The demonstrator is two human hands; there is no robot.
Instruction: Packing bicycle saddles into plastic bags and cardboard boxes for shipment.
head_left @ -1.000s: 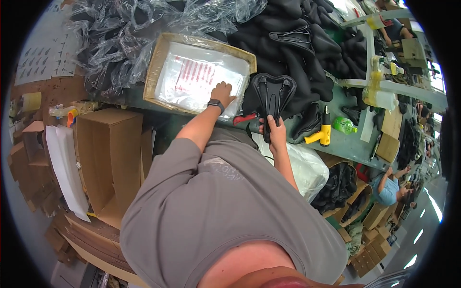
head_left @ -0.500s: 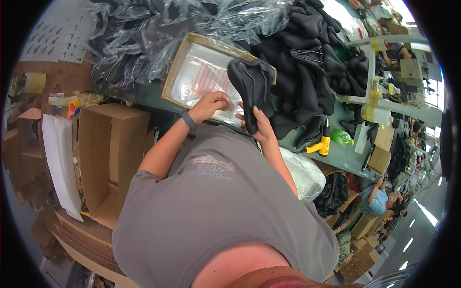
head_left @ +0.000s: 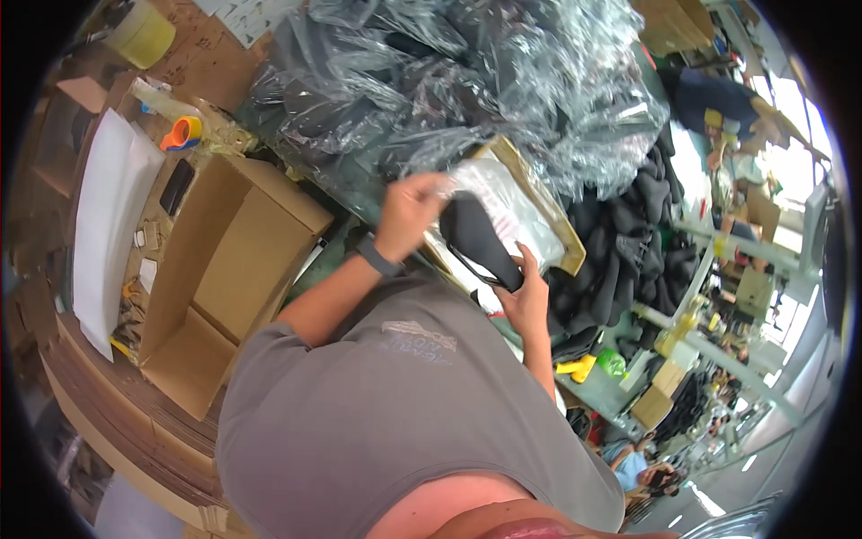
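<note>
My right hand (head_left: 528, 296) grips a black bicycle saddle (head_left: 476, 235) by one end, tilted, its smooth top partly facing up. The fingers of my left hand (head_left: 409, 216) are closed at the edge of a clear plastic bag (head_left: 469, 176), beside the saddle's other end. The left fingertips are slightly blurred. Under both hands lies a shallow tray with a worn yellowish rim (head_left: 539, 184), holding flat clear bags with reddish print (head_left: 516, 216). My hands hide its near side.
Bagged saddles (head_left: 431, 90) heap behind the tray; bare black saddles (head_left: 628, 260) pile to its right. A yellow heat-gun-like tool (head_left: 579, 368) and green bottle (head_left: 611, 362) lie nearer. At left stand an open carton (head_left: 242, 260), white sheets (head_left: 108, 225) and an orange tape roll (head_left: 183, 133). People work at right.
The saddle has turned from showing its rail underside to showing more of its top. My left hand has risen and closed on a bag's edge. The whole view has swung.
</note>
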